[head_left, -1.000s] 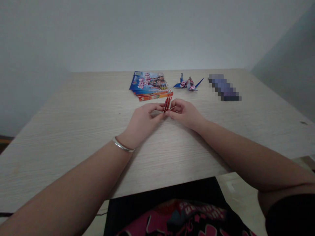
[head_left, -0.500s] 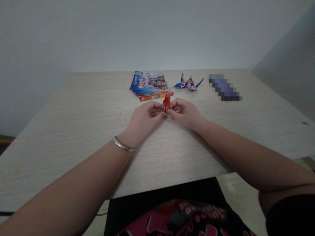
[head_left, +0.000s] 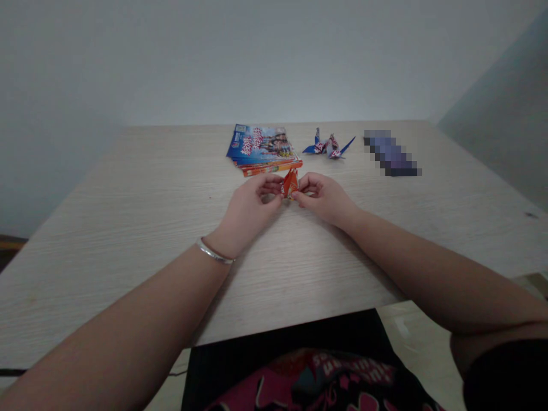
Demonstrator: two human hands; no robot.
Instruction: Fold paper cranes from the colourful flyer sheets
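Note:
Between my two hands stands a small folded piece of orange-red printed paper (head_left: 290, 185), its pointed tips upward. My left hand (head_left: 256, 204) pinches its left side between thumb and fingers; a silver bracelet (head_left: 214, 251) circles that wrist. On the other side, my right hand (head_left: 324, 197) pinches the paper's right edge with thumb and forefinger. Just behind the paper lies a fanned stack of printed leaflets (head_left: 263, 145), blue on top with orange edges below. Folded paper cranes (head_left: 329, 147), blue and white, sit to the right of the stack.
A dark, pixelated flat object (head_left: 390, 153) lies at the back right of the pale wooden table (head_left: 171, 217). A wall rises behind the table's far edge. Dark patterned clothing (head_left: 325, 377) shows below the near edge.
The folded paper has turned slightly and its tips sit a little lower, showing more of its orange printed face. Both hands keep nearly the same place.

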